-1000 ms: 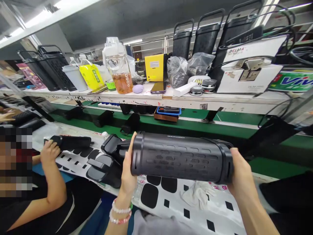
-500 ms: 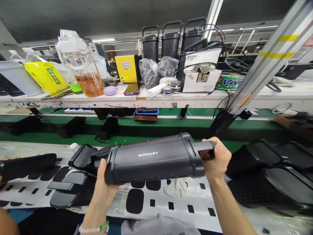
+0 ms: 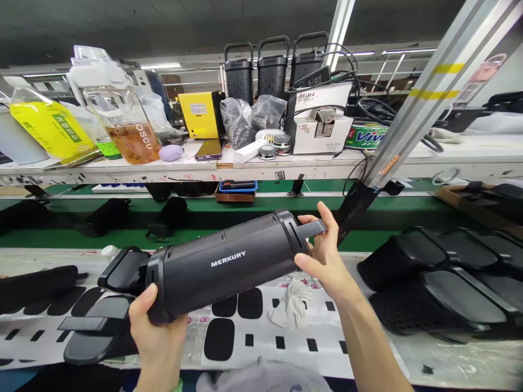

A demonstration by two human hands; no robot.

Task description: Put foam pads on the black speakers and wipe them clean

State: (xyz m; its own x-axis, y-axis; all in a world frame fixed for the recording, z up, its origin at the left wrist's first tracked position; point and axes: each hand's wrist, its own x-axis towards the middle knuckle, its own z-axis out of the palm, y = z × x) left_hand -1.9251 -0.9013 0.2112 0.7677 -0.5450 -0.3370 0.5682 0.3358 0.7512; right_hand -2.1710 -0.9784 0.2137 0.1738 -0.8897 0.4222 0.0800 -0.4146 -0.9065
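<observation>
Black cylindrical unit marked MERKURY [image 3: 220, 267] is held in the air in the head view, above a white mat printed with black shapes [image 3: 261, 365], tilted with its left end lower. Left hand [image 3: 157, 340] supports the left end, its fingers [image 3: 143, 305] closed around the end cap. Right hand [image 3: 327, 261] is at the right end, its fingers [image 3: 322, 231] gripping a flat black bar [image 3: 310, 230] projecting from that end. A crumpled white cloth [image 3: 292, 305] lies on the mat, near the right hand. A black angled part [image 3: 98, 332] lies on the near left, just below the unit. Black moulded units [image 3: 433, 283] sit to the right. A plastic bottle labelled OSCU [image 3: 131, 130], a yellow box [image 3: 200, 114] and a white DELMA carton [image 3: 318, 130] stand on the far desk [image 3: 286, 171].
</observation>
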